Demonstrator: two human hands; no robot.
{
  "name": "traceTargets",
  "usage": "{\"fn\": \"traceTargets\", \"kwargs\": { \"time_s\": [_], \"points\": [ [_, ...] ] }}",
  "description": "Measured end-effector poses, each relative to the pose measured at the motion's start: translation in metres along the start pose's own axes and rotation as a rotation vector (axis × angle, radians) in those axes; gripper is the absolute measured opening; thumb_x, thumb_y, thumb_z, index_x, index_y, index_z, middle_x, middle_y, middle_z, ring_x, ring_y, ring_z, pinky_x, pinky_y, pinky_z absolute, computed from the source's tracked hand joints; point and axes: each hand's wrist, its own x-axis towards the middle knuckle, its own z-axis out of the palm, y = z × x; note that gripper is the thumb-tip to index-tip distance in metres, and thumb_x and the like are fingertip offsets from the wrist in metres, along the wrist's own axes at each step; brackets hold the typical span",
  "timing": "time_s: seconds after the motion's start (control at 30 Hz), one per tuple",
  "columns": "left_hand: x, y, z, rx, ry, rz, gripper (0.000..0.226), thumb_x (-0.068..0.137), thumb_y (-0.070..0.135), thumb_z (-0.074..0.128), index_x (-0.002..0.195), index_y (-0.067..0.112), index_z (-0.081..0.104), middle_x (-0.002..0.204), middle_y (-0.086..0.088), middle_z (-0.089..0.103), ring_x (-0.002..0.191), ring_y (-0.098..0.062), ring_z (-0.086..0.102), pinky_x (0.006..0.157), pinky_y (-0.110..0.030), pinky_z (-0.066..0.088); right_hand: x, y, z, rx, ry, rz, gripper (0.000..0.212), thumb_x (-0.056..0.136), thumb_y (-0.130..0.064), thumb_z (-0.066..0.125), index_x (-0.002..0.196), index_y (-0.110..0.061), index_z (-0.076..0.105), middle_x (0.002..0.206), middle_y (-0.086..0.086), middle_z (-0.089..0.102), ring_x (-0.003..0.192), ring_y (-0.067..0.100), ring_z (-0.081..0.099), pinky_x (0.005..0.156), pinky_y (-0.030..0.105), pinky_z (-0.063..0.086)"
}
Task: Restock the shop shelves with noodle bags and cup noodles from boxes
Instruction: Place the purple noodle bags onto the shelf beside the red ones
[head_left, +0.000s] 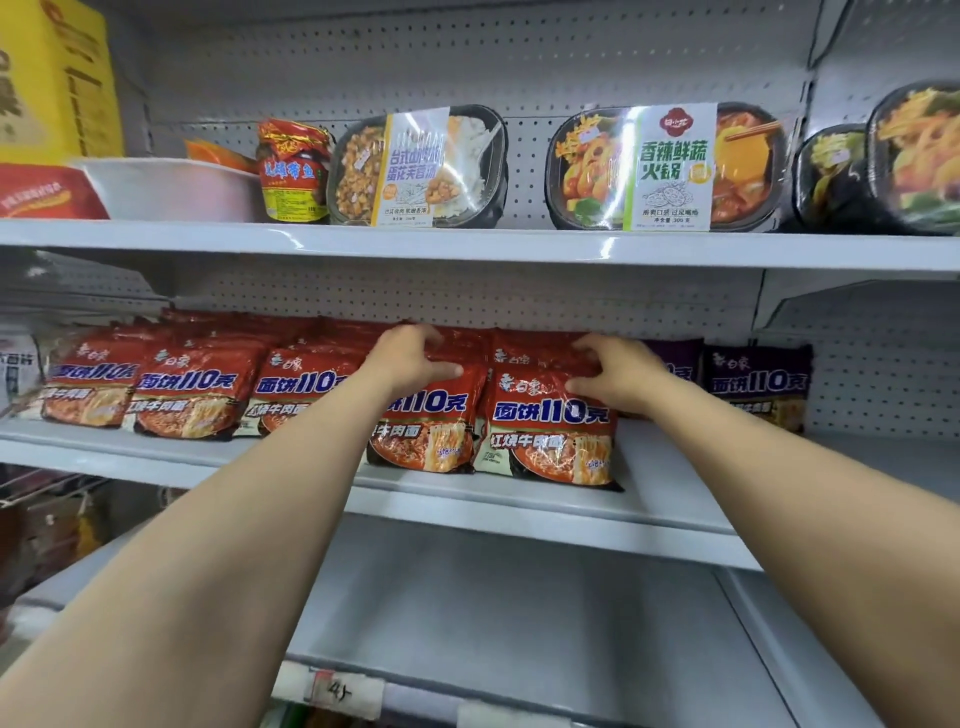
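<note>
Red noodle bags stand in rows on the middle shelf (665, 499). My left hand (410, 358) grips the top of one red noodle bag (426, 431), thumb on its front and fingers curled over its top edge. My right hand (618, 374) grips the top of the neighbouring red noodle bag (556, 436) the same way. More red bags (197, 395) fill the shelf to the left. Purple noodle bags (758, 389) stand to the right, one partly hidden behind my right hand.
The upper shelf (467, 244) holds black meal trays (421, 166), a red jar (293, 171), a white tub (171, 187) and a yellow box (57, 78). A bare lower shelf (493, 613) lies below, with a price tag (337, 693) on its front edge.
</note>
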Motion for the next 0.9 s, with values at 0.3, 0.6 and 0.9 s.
{"fn": "traceTargets", "kwargs": {
  "time_s": [0.3,0.6,0.9],
  "points": [
    [-0.077,0.027,-0.019,-0.013,-0.013,0.048,0.067,0.077,0.044,0.08,0.132,0.015,0.056,0.137,-0.005,0.058,0.127,-0.025,0.052,0.108,-0.042,0.041,-0.083,-0.031,-0.022,-0.017,-0.003,0.036,0.068,0.086,-0.04,0.076,0.145,-0.025,0.046,0.146,0.003,0.052,0.131,0.026,0.051,0.105,0.041,0.045],
    [-0.162,0.032,-0.002,-0.065,-0.125,0.027,0.062,0.079,0.037,0.08,0.13,0.012,0.058,0.136,-0.007,0.058,0.123,-0.025,0.053,0.101,-0.034,0.042,-0.171,-0.032,-0.001,-0.007,-0.083,0.129,0.066,0.082,-0.043,0.078,0.14,-0.026,0.051,0.141,0.004,0.056,0.125,0.028,0.054,0.099,0.038,0.046],
    [-0.233,0.001,0.053,-0.086,-0.317,-0.068,0.063,0.08,0.041,0.078,0.133,0.013,0.057,0.139,-0.009,0.055,0.126,-0.026,0.052,0.104,-0.035,0.04,-0.232,-0.007,0.063,0.035,-0.279,0.225,0.067,0.081,-0.045,0.079,0.139,-0.023,0.052,0.142,0.008,0.055,0.125,0.026,0.056,0.103,0.036,0.046]
  ]
}}
